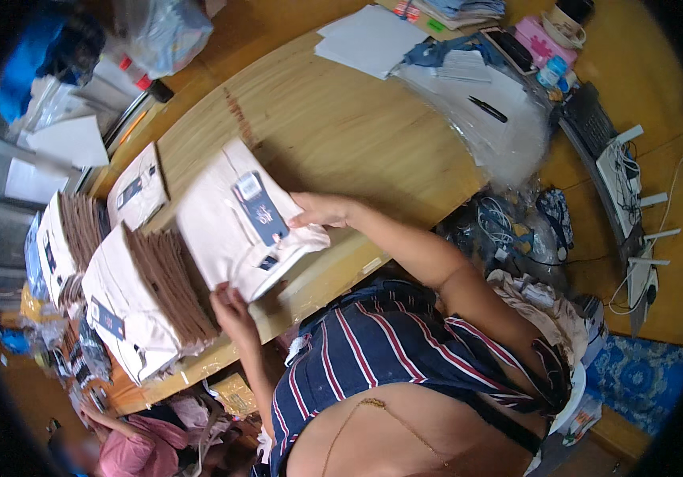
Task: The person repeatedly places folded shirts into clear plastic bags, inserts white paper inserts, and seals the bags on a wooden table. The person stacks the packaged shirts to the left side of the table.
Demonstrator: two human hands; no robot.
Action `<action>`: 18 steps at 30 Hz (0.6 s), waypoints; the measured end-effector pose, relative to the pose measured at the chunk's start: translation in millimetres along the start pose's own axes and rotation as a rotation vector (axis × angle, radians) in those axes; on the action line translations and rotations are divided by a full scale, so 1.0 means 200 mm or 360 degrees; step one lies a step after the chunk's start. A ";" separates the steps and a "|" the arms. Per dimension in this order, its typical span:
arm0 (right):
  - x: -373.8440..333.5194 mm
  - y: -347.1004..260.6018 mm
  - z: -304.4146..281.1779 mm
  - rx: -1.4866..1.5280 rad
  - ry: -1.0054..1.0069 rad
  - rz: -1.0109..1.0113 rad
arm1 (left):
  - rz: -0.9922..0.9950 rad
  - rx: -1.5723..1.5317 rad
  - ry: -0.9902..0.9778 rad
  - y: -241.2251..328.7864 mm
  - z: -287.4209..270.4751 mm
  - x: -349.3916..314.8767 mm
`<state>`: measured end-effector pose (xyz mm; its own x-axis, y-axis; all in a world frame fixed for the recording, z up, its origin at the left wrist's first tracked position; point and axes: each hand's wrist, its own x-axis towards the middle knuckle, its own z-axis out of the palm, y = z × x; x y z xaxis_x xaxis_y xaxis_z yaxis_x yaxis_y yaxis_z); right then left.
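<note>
Between my hands is a folded cream garment (226, 211) with a navy hang tag (259, 211) on its upper side, tilted over the wooden table. My right hand (319, 210) grips its right edge, thumb on top near the tag. At the near left corner, the fingers of my left hand (234, 312) are bent around the garment's edge. Just left of that hand stands a tall stack of similar folded cream garments (130, 298), its top one tagged too. Behind it are a second stack (59, 246) and a single folded garment (138, 191) lying flat.
White paper sheets (369, 40) lie at the table's far edge. On the right are a clear plastic bag (508, 151), a black pen (488, 109), a phone (508, 49) and a blue-capped jar (552, 71). Another person in pink (146, 445) is at the lower left.
</note>
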<state>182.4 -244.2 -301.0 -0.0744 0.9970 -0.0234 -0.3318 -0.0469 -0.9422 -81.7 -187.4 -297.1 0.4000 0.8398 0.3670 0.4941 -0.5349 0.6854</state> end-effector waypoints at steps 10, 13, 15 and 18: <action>-1.15 -0.39 -1.07 -0.2490 0.2227 0.0514 | 0.0092 0.0923 -0.0084 0.22 0.13 0.03; -1.21 -0.36 -1.12 -0.2660 0.2098 0.0670 | 0.0213 0.0722 -0.0240 0.38 0.25 0.10; -1.18 -0.42 -1.05 -0.2573 0.1999 0.0522 | 0.0325 0.0652 -0.0286 0.45 0.31 0.11; -1.17 -0.39 -1.10 -0.2715 0.1814 0.0607 | 0.0326 0.0545 -0.0297 0.55 0.38 0.14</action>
<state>432.8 -460.6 -296.5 0.7875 0.5705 0.2333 0.6059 -0.7859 -0.1234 42.6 -229.3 -259.1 0.6336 0.6987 0.3323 0.6045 -0.7151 0.3509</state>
